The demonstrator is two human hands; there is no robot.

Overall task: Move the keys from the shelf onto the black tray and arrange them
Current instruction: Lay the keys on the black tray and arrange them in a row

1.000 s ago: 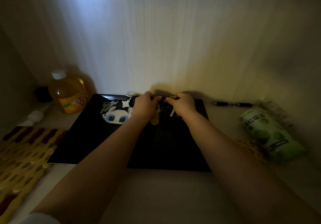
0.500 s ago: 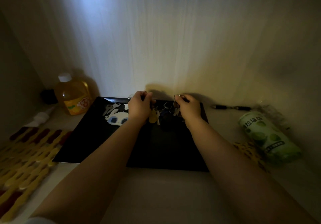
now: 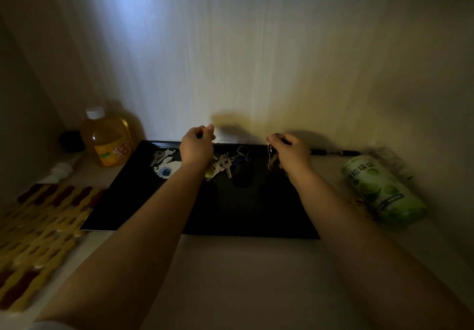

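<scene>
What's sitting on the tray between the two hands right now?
In the head view, between the left hand and right hand, a key bunch with a dark round fob lies on the black tray.

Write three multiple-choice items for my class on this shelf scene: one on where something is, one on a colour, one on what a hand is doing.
1. Where does the juice bottle stand?
A. Left of the black tray, by the wall
B. On the tray
C. Right of the tray

2. What colour is the bottle's cap?
A. Red
B. White
C. Black

3. What is the right hand doing?
A. Lying flat and open on the shelf
B. Gripping the pen
C. Holding a key bunch by its ring above the tray

Answers:
1 A, the bottle sits off the tray's far left corner.
2 B, the cap shows white above the yellow drink.
3 C, the fingers pinch a ring and keys hang below, while the pen lies untouched beyond it.
</scene>
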